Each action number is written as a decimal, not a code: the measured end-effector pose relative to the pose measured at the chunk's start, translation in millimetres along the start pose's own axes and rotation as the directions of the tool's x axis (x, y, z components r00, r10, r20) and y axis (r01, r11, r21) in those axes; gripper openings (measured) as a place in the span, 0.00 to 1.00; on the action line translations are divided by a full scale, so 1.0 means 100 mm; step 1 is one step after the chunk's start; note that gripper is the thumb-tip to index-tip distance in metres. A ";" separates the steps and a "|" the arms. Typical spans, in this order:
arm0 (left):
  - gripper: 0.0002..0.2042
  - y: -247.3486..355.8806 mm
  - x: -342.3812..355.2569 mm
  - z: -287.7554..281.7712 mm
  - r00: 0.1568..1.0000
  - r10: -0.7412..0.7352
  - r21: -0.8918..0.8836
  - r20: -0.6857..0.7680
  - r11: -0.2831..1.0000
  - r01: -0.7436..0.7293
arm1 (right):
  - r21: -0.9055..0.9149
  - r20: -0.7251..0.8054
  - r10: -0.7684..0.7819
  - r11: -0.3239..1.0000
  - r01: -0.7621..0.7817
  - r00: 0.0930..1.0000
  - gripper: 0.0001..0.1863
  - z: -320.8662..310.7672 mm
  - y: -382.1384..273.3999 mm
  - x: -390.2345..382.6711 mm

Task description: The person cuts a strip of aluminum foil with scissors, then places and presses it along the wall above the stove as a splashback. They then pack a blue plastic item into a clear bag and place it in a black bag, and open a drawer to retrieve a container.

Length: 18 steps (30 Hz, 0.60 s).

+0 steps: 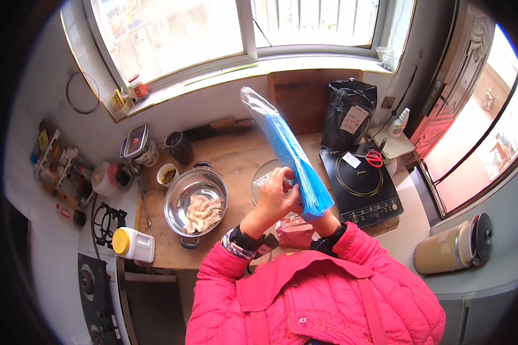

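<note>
Held up over the wooden counter is a long clear plastic packet (pixel 293 155) filled with a stack of thin blue folded sheets. My left hand (pixel 277 194) is closed at the packet's left edge, fingers bent and pinching near its lower part. Behind the packet's lower end is my right hand (pixel 326 223); its wrist and heel show, while the packet covers its fingers as it holds that end. Below my hands lies a pink plastic bag (pixel 294 231). A round glass lid (pixel 262 181) is partly hidden by my left hand and the packet.
A two-handled steel pot (pixel 175 214) holding pale raw meat (pixel 203 213) stands to the left. A white jug with a yellow cap (pixel 133 245) is nearer me. On the right, red-handled scissors (pixel 374 158) lie on a black induction cooker (pixel 360 190), before a black bag (pixel 348 115).
</note>
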<state>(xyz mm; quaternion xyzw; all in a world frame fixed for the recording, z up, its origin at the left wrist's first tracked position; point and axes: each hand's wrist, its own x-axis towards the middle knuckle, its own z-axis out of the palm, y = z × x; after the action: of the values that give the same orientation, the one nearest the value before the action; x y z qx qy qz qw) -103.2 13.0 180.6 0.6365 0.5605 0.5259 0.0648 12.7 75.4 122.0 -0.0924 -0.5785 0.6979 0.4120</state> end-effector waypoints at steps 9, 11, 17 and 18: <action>0.14 -0.14 0.03 0.00 0.995 -0.011 -0.025 -0.095 1.000 0.009 | 0.753 0.326 0.304 0.489 -0.440 0.895 0.22 -0.26 0.24 -0.03; 0.15 -0.10 0.03 -0.02 0.995 0.009 -0.036 -0.102 0.999 -0.013 | 0.742 0.372 0.252 0.497 -0.449 0.893 0.22 -0.27 0.26 -0.03; 0.15 -0.09 0.04 -0.02 0.988 0.080 0.030 -0.130 0.997 -0.076 | 0.759 0.415 0.233 0.445 -0.475 0.880 0.23 -0.27 0.24 -0.05; 0.14 -0.12 0.05 -0.02 0.989 0.083 0.033 -0.122 0.996 -0.080 | 0.754 0.427 0.240 0.438 -0.490 0.872 0.23 -0.27 0.23 -0.05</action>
<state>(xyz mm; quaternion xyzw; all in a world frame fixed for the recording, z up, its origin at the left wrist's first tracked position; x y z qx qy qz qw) -112.9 20.4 176.4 0.6260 0.5443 0.5584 -0.0005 21.5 91.5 91.7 0.0859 -0.1806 0.9661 0.1630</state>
